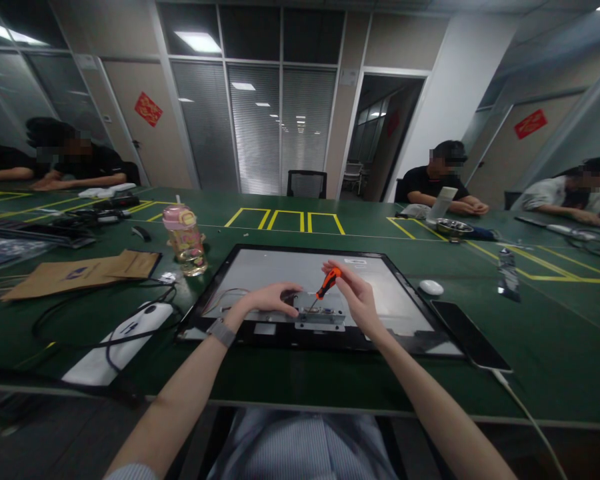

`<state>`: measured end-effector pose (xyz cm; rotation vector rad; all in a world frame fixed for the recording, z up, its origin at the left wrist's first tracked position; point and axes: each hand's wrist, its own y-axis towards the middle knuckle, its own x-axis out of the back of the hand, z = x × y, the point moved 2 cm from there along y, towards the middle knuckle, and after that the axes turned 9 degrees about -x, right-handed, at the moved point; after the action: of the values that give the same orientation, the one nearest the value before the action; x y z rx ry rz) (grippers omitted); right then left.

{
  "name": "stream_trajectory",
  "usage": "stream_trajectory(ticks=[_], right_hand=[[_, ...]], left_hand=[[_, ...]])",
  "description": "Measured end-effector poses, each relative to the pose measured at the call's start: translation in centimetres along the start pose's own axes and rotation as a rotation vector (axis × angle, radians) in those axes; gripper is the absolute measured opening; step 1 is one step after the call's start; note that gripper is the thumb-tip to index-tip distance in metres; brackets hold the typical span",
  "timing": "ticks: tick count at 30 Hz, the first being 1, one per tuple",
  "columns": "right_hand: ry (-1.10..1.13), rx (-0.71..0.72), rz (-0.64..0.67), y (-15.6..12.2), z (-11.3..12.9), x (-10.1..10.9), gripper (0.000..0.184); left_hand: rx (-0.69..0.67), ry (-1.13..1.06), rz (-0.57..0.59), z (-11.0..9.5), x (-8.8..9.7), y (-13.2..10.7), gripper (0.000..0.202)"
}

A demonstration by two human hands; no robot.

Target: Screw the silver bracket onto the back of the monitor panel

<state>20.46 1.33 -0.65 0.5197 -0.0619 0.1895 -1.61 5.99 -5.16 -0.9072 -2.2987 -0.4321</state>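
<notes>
A flat monitor panel [380, 280] lies back-up on the green table in front of me, with a small metal bracket [320, 315] near its front edge. My right hand [353, 297] is closed around an orange-handled screwdriver [326, 285], whose tip points down at the bracket. My left hand [270, 299] rests on the panel just left of the bracket, its fingers curled and pinched near the screwdriver tip; what they hold, if anything, is too small to see. Thin wires [225, 297] run across the panel to the left.
A pink-lidded bottle [185, 243], brown paper bags [80, 270], a white device with black cables [125, 337], a white mouse [431, 287] and a black phone [467, 333] lie around the panel. Other people sit at the table's far left and far right.
</notes>
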Motion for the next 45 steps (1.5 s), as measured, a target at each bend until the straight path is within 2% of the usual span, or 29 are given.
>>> stream_trajectory(ticks=[3, 9, 12, 19, 26, 29, 33, 39, 45], right_hand=[[0.074, -0.047, 0.056, 0.0, -0.1, -0.2, 0.036], [-0.01, 0.025, -0.111, 0.3, -0.3, 0.0, 0.021], [-0.015, 0.037, -0.148, 0.2, 0.0, 0.1, 0.009], [0.161, -0.091, 0.018, 0.4, -0.9, 0.0, 0.024], [0.392, -0.123, 0.07, 0.6, -1.1, -0.1, 0.014], [0.459, -0.192, 0.111, 0.5, -0.8, -0.2, 0.013], [0.462, -0.202, 0.133, 0.5, -0.3, -0.4, 0.021], [0.273, -0.128, 0.028, 0.7, -0.7, -0.1, 0.021], [0.329, -0.153, 0.072, 0.7, -0.5, -0.2, 0.022]], left_hand=[[0.005, -0.021, -0.003, 0.0, 0.0, 0.0, 0.072], [0.003, -0.002, 0.02, 0.2, -0.1, 0.1, 0.073], [-0.013, -0.008, 0.017, 0.1, 0.0, 0.1, 0.072], [0.029, -0.057, 0.003, -0.5, -0.1, -0.1, 0.074], [-0.003, -0.045, 0.002, -0.1, -0.1, 0.0, 0.072], [-0.022, -0.036, 0.005, 0.0, -0.1, 0.1, 0.071], [-0.017, -0.03, 0.005, -0.2, 0.0, 0.0, 0.07], [0.004, -0.03, -0.003, -0.1, 0.0, 0.0, 0.072], [0.038, -0.023, 0.011, -0.9, 0.0, -0.1, 0.072]])
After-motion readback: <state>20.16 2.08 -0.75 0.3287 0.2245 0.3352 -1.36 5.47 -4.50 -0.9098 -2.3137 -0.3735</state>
